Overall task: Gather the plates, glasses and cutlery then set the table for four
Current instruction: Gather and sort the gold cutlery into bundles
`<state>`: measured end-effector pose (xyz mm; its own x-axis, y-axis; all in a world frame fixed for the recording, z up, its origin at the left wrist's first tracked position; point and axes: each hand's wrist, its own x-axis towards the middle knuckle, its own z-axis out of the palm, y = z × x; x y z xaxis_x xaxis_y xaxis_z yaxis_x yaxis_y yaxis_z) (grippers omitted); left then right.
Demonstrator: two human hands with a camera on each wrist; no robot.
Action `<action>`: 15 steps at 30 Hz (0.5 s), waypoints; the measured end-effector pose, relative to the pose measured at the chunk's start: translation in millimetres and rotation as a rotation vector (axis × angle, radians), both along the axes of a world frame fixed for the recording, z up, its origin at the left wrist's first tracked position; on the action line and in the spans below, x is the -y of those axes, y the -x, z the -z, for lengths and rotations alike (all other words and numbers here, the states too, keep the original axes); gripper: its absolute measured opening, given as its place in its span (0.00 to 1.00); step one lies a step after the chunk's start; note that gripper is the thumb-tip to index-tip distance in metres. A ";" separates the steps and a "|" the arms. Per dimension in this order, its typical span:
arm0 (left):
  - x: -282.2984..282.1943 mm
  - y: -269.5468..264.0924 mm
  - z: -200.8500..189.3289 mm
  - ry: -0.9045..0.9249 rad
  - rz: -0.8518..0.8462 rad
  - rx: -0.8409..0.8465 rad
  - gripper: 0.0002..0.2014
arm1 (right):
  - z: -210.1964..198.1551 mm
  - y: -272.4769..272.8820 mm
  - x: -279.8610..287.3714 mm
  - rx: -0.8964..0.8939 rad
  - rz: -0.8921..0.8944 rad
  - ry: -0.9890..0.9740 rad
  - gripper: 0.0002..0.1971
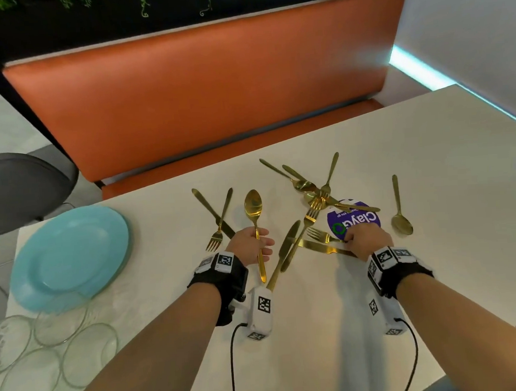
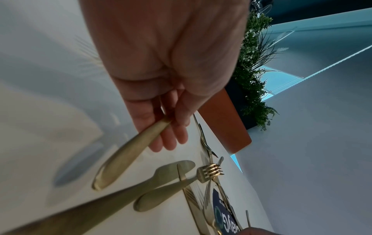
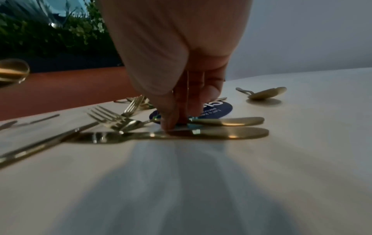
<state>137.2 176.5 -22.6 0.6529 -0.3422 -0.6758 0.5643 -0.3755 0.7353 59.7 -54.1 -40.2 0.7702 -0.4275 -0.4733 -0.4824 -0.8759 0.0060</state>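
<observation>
Under right hand (image 1: 367,239), seemingly touching: fork (image 1: 322,236); left hand (image 1: 251,246) holds spoon (image 1: 254,213).

A round purple sticker (image 1: 353,219) lies flat on the counter (image 1: 431,184) among the gold cutlery, and it carries the only writing to be read. In the head view its big white letters spell "ClayGo" upside down, the last letter drawn as a green ring. A line of small white print runs beside the word; only "you go" comes out there. In the right wrist view the same sticker (image 3: 219,109) shows "Cl" and the start of the small line, "Let's", the rest hidden behind fingers. In the left wrist view (image 2: 225,221) the letters are partly cut off. The wrist bands bear black-and-white square code markers (image 1: 225,260), which hold no readable words
</observation>
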 end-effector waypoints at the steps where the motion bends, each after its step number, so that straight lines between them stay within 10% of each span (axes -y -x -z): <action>1: 0.7 -0.7 0.7 0.000 -0.002 0.001 0.14 | -1.7 -2.8 0.2 0.012 0.015 -0.010 0.13; 9: 6.4 -6.8 4.8 0.049 -0.037 -0.036 0.11 | -24.2 -36.2 -27.3 0.224 0.562 -0.749 0.11; 15: 10.4 -6.5 8.2 0.084 -0.006 -0.055 0.09 | -9.1 -52.6 -74.9 0.034 0.495 -0.945 0.09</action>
